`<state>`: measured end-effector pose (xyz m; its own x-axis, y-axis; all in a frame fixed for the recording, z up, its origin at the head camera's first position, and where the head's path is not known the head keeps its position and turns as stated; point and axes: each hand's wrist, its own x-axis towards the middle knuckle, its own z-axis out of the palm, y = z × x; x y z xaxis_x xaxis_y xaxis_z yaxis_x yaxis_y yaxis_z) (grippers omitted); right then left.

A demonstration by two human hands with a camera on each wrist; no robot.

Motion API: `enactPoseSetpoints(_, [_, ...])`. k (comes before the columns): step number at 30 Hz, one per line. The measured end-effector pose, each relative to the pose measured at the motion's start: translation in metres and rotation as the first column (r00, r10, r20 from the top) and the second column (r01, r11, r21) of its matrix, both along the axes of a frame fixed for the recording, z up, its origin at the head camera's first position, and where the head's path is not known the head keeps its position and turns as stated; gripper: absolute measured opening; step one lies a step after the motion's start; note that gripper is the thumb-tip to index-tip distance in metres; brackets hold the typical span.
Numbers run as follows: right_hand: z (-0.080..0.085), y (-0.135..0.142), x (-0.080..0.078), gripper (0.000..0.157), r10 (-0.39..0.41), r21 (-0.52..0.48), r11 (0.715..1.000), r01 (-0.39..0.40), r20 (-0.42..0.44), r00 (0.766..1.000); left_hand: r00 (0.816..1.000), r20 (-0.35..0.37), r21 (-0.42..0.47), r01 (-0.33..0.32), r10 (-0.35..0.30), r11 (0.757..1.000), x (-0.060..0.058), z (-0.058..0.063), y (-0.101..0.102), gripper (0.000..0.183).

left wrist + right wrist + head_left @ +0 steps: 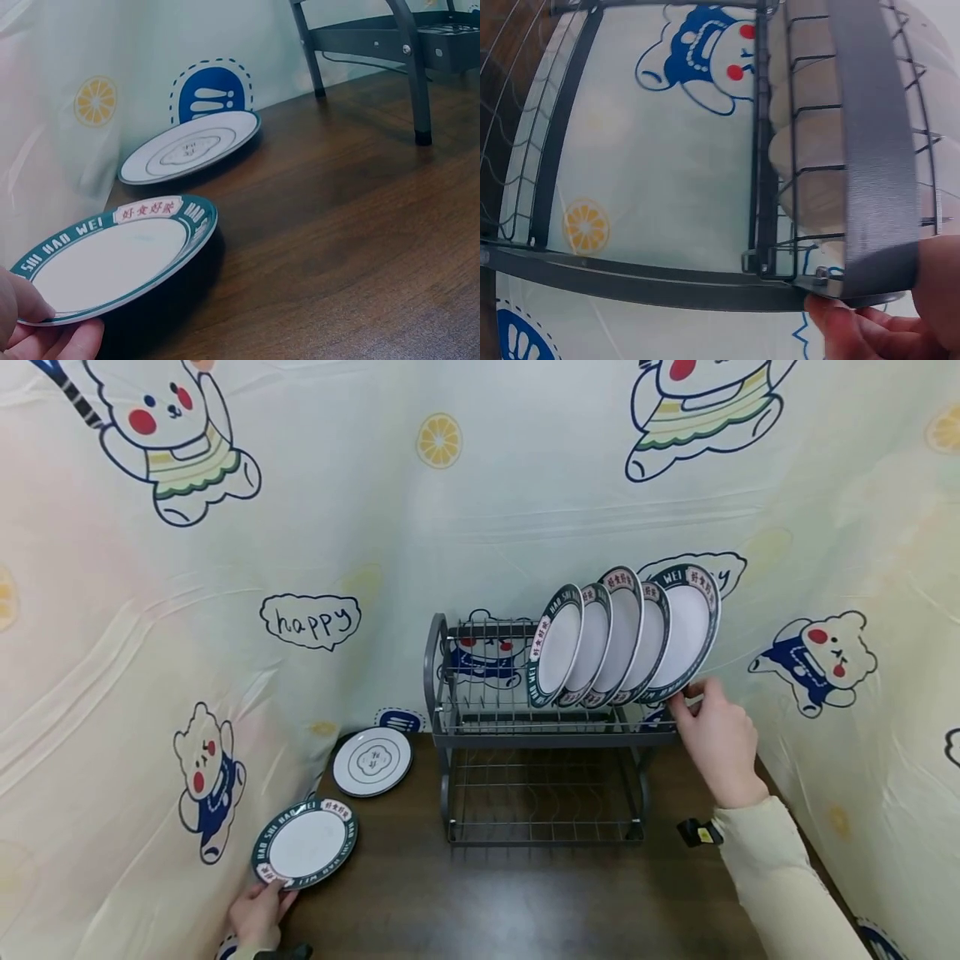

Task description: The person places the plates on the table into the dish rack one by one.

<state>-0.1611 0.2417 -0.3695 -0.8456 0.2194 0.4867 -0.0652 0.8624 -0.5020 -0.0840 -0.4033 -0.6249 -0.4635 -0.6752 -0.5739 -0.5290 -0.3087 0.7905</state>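
Left hand (258, 914) has a green-rimmed plate (307, 845) pinched by its edge, near the face-down plate (372, 762) left of the dish rack (555, 741), and the right hand (717, 739)'s gripping that rack's upper right corner beside five upright plates (558, 647).

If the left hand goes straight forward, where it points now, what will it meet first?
The left hand would probably meet the upside-down plate, past its held plate; height is unclear.

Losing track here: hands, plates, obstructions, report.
Left hand pinches plate. Right hand grips rack, right end. Five plates crowd that side. Possible obstruction: face-down plate.
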Motion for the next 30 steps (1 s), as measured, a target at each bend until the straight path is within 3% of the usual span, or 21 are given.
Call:
enactPoseSetpoints(6, [0.006, 0.004, 0.011, 0.026, 0.043, -0.025, 0.999, -0.041, 0.083, 0.996, 0.999, -0.046, 0.009, 0.014, -0.013, 1.000, -0.002, 0.006, 0.000, 0.057])
enactPoseSetpoints(14, [0.014, 0.006, 0.024, 0.029, 0.112, 0.005, 0.993, -0.115, 0.198, 0.974, 1.000, -0.012, 0.006, 0.026, -0.026, 1.000, -0.005, 0.011, -0.003, 0.059])
enactPoseSetpoints(30, [0.012, 0.006, 0.027, 0.028, 0.134, 0.009, 0.990, -0.138, 0.183, 0.974, 0.997, -0.062, -0.020, 0.037, -0.038, 0.999, -0.001, 0.023, 0.005, 0.055])
